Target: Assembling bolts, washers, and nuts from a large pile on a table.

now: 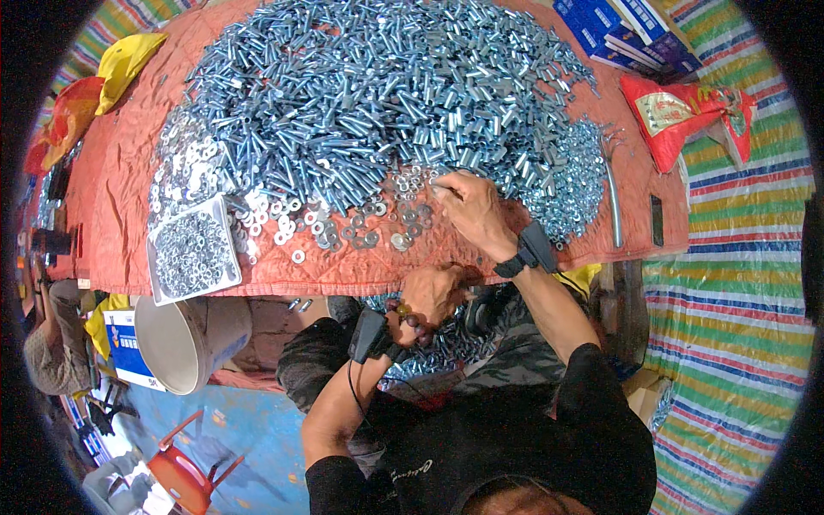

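Note:
My right hand (476,210) is over the near part of the table, its thumb and fingers pinched together beside loose flat washers (412,219). Whatever lies between those fingertips is too small to make out. Below the table's front edge, above my lap, is my left hand (433,293); its fingers bend inward and are partly hidden. Under it lies a pile of metal bolts (438,356). Beyond both hands spreads a big heap of bluish metal bolts and sleeves (369,94). Small shiny nuts (566,189) are piled to the right of my right hand.
A white tray (206,290) of small rings stands at the table's left front, beside more washers (184,163). On the right are a metal rod (614,202), a red bag (661,124) and blue boxes (631,34). A bucket (159,343) and red chair (182,476) stand lower left.

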Available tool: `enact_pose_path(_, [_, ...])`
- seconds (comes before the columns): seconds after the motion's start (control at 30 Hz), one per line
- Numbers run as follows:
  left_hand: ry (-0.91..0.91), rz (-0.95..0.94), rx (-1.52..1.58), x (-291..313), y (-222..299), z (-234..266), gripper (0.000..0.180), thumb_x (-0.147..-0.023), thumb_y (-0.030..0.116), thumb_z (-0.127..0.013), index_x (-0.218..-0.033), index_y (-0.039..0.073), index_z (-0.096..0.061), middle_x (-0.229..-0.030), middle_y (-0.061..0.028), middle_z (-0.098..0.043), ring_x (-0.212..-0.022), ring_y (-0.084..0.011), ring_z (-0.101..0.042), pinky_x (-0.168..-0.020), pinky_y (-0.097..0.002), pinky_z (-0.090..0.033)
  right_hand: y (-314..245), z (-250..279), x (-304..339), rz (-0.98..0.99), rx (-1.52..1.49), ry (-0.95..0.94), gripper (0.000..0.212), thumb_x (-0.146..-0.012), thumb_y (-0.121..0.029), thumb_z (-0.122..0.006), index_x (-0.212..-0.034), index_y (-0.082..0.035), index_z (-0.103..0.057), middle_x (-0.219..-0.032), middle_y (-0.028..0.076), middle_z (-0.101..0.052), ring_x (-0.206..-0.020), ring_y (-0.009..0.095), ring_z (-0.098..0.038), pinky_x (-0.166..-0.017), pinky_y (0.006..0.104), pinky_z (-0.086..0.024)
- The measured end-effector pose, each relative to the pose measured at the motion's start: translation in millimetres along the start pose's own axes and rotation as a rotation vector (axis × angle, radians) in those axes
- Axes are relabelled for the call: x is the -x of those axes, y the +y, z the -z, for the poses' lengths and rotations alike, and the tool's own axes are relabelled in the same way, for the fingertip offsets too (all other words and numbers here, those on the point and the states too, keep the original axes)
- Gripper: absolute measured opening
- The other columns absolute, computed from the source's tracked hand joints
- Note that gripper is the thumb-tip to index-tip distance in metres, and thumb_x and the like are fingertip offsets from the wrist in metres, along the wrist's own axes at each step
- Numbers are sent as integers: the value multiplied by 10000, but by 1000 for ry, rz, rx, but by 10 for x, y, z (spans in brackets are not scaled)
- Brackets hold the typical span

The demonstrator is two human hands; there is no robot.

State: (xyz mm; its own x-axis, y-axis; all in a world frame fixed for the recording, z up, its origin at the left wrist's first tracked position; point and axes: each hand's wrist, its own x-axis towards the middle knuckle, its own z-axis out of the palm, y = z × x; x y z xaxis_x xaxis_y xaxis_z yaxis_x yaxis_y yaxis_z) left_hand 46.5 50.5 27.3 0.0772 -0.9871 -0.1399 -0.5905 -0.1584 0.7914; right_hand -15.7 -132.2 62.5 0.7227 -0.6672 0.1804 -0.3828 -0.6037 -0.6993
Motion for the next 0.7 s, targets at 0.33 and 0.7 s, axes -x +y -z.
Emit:
enact_pose_path(0.33, [17,107,104,237,21,185,208,-823,134,-645,-1024,93,-674,-862,-194,-674,-732,-384,-645,-637,-437,-511,-403,-535,-380,46,95,-68,221,-816,-202,-674,-899,2,-694,-845,178,-669,-787,339,-648,-696,397,-501])
enact_pose_path(0.7, [74,127,142,235,-7,222,202,-845,146,-636,-1036,93,-672,-868,-197,-674,-733,-383,-645,-639,-435,-511,-434,-595,-380,96,238,-120,286,-780,-250,-705,-841,21,-636,-866,234,-649,-827,412,-621,-729,498,-478])
